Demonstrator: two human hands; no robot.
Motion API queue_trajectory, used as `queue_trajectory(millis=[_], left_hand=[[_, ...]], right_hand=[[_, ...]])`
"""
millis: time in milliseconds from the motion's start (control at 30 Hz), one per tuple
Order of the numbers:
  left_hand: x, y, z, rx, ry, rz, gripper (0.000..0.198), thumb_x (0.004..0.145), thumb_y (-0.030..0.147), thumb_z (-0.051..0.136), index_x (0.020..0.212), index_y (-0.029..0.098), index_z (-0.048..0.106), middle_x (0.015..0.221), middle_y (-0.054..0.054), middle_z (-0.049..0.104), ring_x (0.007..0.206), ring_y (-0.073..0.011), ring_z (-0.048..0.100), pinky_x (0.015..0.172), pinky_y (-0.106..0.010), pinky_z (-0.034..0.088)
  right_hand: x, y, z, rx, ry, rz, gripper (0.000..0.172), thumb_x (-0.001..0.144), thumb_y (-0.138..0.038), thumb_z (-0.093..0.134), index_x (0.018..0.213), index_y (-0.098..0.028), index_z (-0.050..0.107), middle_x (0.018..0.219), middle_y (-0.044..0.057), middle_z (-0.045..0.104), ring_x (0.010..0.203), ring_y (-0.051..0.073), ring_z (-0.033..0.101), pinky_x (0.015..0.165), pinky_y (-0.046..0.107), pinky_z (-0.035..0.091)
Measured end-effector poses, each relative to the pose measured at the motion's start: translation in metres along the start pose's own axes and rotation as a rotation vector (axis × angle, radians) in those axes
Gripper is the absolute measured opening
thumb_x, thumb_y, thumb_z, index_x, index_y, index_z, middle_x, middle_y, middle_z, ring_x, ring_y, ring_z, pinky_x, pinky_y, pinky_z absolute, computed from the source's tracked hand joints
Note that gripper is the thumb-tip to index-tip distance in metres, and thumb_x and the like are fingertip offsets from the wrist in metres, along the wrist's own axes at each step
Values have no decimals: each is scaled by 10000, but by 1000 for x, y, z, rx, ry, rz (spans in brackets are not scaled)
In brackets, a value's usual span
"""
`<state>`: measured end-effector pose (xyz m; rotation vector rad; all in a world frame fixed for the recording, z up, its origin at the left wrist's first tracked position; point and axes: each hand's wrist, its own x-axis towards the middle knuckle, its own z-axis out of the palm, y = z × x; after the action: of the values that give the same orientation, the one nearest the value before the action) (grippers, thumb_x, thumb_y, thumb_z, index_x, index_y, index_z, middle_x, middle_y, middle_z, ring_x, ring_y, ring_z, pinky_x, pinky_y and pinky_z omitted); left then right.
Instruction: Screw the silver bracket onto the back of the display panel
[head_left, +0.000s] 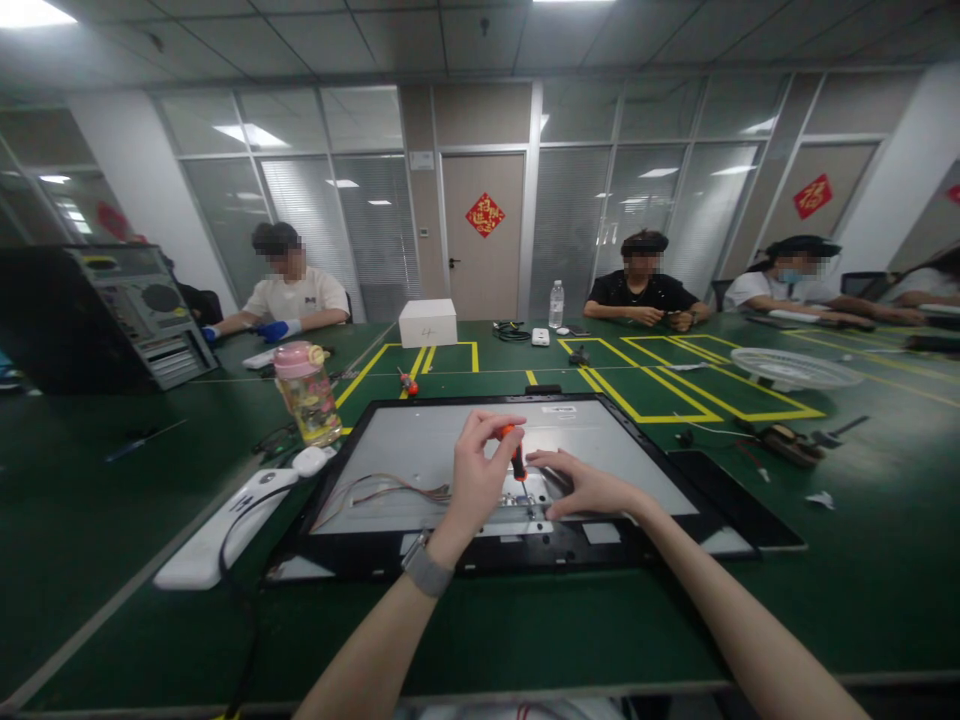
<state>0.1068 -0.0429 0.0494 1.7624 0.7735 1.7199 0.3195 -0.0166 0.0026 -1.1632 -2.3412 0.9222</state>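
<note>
Fingers of our left hand (477,468) are closed round a screwdriver (518,464), its shaft angled down to the bracket (538,491) towards the near edge of the panel (424,440). Our right hand (589,486), just beside the tip, has its fingers spread and grasps nothing we can see. We judge that a screw is being worked at the bracket, though we cannot tell whether it goes in or out. Turning it seems to call for a seated tip and a handle kept in line, the right hand steadying the metal.

The panel lies flat on the surface (525,640); wires (397,490) run leftward from near the bracket. Left of it lie a power strip (225,530) and, farther back, a cup (306,395). Beyond stand a box (427,324) and a bottle (556,305), with co-workers (296,292) seated behind.
</note>
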Motion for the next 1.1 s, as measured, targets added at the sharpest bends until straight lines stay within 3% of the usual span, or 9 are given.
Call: queue_trajectory(millis=[167, 400, 633, 733, 867, 1100], left_hand=[[0, 1, 0, -109, -63, -86, 247, 924, 267, 480, 1033, 169, 679, 916, -55, 635, 900, -175, 616, 835, -304, 468], [-2, -1, 2, -31, -30, -24, 132, 837, 255, 621, 914, 200, 713, 882, -34, 566, 813, -149, 578, 779, -267, 475], [-3, -3, 1, -119, -76, -134, 266, 946, 269, 434, 1099, 184, 634, 984, -63, 655, 906, -174, 624, 833, -294, 473], [-4, -3, 3, -54, -52, -67, 244, 931, 282, 481, 1067, 204, 668, 995, -55, 615, 941, -173, 597, 844, -284, 463], [-6, 0, 5, 47, 1, -11, 194, 891, 274, 555, 1001, 215, 704, 916, -36, 546, 837, -147, 566, 769, -257, 469], [-5, -2, 2, 15, 6, -44, 293, 942, 200, 403, 1081, 189, 660, 954, -54, 632, 906, -167, 598, 834, -293, 452]], right_hand=[[1, 3, 1, -7, 2, -8, 817, 647, -565, 767, 1345, -238, 497, 1480, 128, 397, 1389, 342, 299, 1163, 529, 139], [1, 2, 1, 4, -2, -16, 825, 654, -580, 754, 1352, -228, 490, 1478, 140, 393, 1382, 336, 315, 1162, 524, 149], [1, 2, 1, 8, 3, -22, 831, 642, -581, 764, 1347, -230, 500, 1475, 140, 402, 1380, 345, 317, 1162, 522, 150], [1, 3, 1, 6, 7, -21, 834, 642, -577, 766, 1349, -224, 498, 1475, 145, 402, 1379, 348, 317, 1160, 526, 154], [1, 4, 1, 13, 13, -17, 834, 642, -576, 765, 1351, -227, 497, 1474, 138, 403, 1376, 349, 321, 1158, 528, 156], [0, 2, 1, 11, 7, -10, 795, 654, -540, 772, 1341, -245, 504, 1483, 121, 395, 1385, 331, 310, 1160, 514, 157]])
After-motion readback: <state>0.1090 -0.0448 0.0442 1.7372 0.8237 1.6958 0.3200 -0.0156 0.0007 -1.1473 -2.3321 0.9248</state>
